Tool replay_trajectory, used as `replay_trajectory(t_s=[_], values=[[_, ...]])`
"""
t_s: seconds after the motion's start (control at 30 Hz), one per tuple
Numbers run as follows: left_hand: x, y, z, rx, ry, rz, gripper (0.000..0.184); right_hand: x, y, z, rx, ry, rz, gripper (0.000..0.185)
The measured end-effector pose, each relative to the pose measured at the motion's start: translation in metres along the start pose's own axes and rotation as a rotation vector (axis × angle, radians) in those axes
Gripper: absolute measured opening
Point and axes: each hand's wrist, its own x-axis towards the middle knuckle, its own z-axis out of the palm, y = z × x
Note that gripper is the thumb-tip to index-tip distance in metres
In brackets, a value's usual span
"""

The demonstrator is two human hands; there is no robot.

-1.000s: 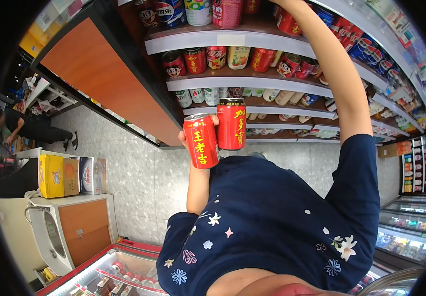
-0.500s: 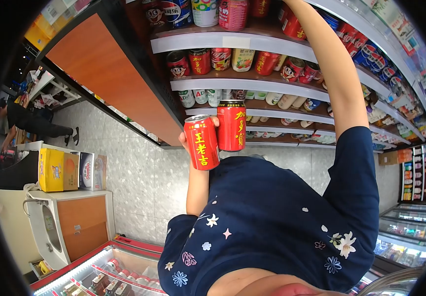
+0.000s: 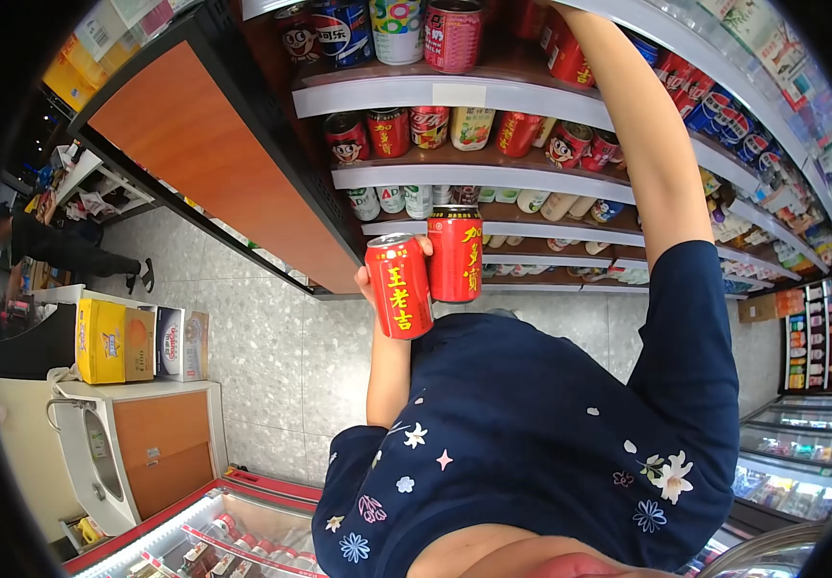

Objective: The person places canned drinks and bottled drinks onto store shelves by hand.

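Note:
My left hand (image 3: 366, 283) is wrapped round two red herbal tea cans at chest height. The nearer, silver-topped can (image 3: 399, 287) is marked 王老吉 in yellow and leans slightly. Behind it and to its right, the black-topped can (image 3: 456, 255) reads 加多宝. Much of the hand is hidden by the cans. My right arm stretches up to the upper drinks shelf (image 3: 377, 97), beside a red can (image 3: 567, 58). Only the edge of my right hand (image 3: 558, 8) shows at the top of the picture; its fingers are out of sight.
Lower shelves (image 3: 493, 177) carry more cans and bottles. An orange-brown panel (image 3: 204, 144) ends the shelving on the left. Boxes (image 3: 100, 339) stand on a sink counter, with a glass-topped freezer (image 3: 242, 520) below. A person in dark clothes (image 3: 59, 249) is at far left.
The two cans in my left hand have shifted slightly down and to the right in view. The shelves have moved a little in the picture. My right arm still reaches up.

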Motion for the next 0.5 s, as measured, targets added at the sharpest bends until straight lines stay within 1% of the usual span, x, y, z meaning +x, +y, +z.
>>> replay_trajectory(t_s=[0.13, 0.33, 0.5], values=[[-0.0006, 0.0011, -0.001, 0.028, -0.02, 0.005, 0.088, 0.0011, -0.0007, 0.0021, -0.003, -0.009, -0.002, 0.045], [-0.0002, 0.0032, 0.0044, 0.123, 0.057, 0.079, 0.09, 0.0021, -0.0031, 0.0041, -0.005, -0.02, -0.001, 0.045], [0.0014, 0.005, 0.0003, 0.087, 0.024, 0.079, 0.089, 0.0036, -0.0032, 0.0075, -0.009, -0.023, -0.005, 0.044]])
